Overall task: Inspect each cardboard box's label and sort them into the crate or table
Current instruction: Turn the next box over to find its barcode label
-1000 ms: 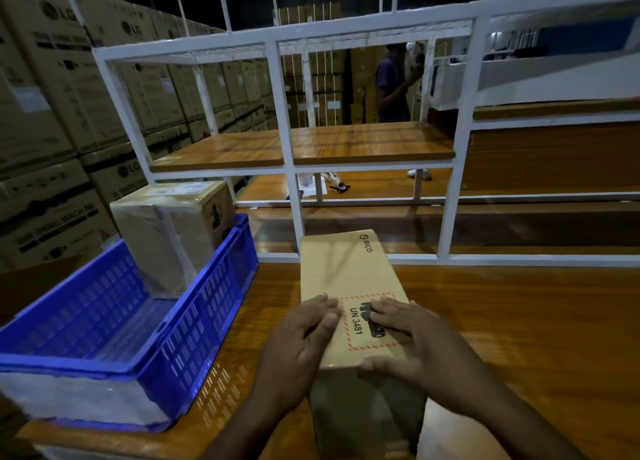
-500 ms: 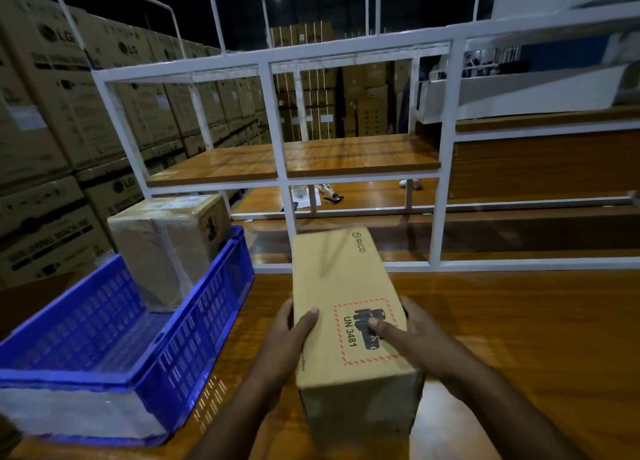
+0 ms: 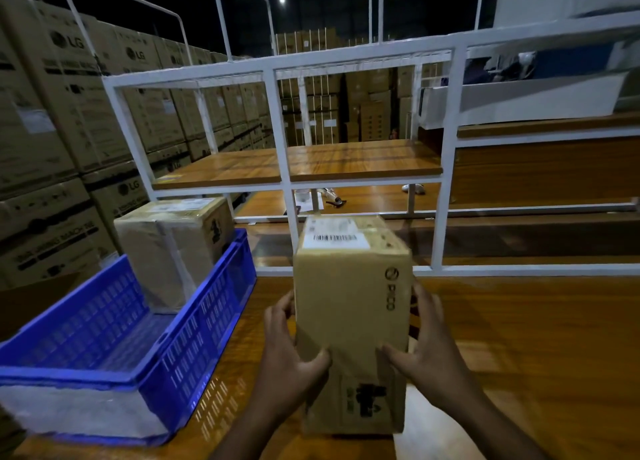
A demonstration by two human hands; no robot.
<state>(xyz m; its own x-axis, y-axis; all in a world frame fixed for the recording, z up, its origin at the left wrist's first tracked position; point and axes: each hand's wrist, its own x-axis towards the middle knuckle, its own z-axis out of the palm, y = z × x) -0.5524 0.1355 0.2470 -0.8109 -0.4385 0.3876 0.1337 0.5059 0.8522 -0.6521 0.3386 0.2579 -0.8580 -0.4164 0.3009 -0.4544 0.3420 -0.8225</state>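
Note:
A tall brown cardboard box (image 3: 351,307) stands tilted up on the wooden table (image 3: 526,349) in front of me. A white barcode label (image 3: 334,235) shows on its far upper face and a red-framed hazard mark near its bottom. My left hand (image 3: 289,359) grips its left side, thumb across the front. My right hand (image 3: 427,352) holds the right side, fingers spread along the edge. A blue plastic crate (image 3: 114,352) sits at the left and holds another taped cardboard box (image 3: 173,248) at its far end.
A white metal shelf frame (image 3: 446,155) with wooden boards stands just behind the table. Stacks of large brown cartons (image 3: 62,120) fill the left side and the dark background. Small items lie on the lower shelf board behind the frame.
The box has been tipped up from lying flat, so the barcode label face now shows at the top. Both hands shifted from its top face to its sides.

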